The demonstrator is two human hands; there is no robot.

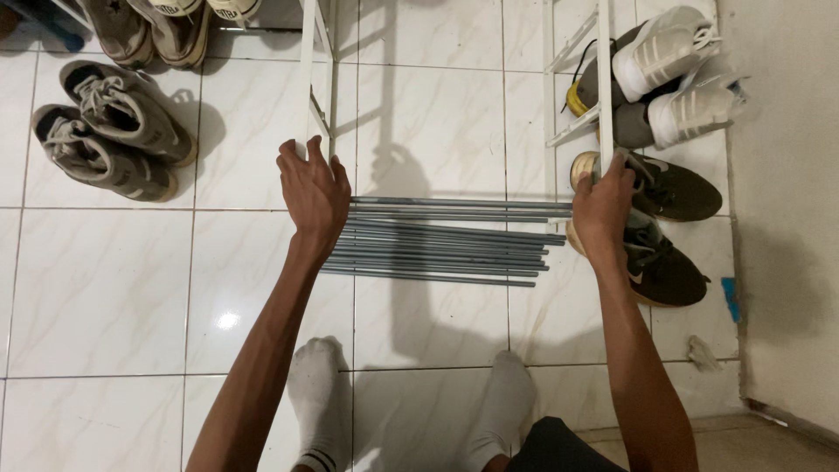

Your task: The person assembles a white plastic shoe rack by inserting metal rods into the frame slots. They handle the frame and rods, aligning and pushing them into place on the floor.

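White metal rack frame (603,79) standing upright on the tiled floor (114,288), gripped at both side posts. Left hand (315,188) wrapped around the bottom of the frame's left post (308,70), fingers curled shut on it. Right hand (605,205) closed around the lower end of the frame's right post, thumb and fingers clamped on the tube. Between the two posts, just on the near side of the frame, a bundle of grey metal rods (446,240) lying flat on the tiles, side by side, crosswise from post to post. Right of the frame, touching or nearly touching its right post, a pair of dark sneakers (673,227) with tan soles; beyond them, a pair of white sneakers (673,79) pressed against the wall. Well to the left of the frame, a pair of grey lace-up shoes (114,127), with more shoes (166,22) past them at the far edge. Near side of the rods, two feet in white socks (323,393) planted on the tiles.
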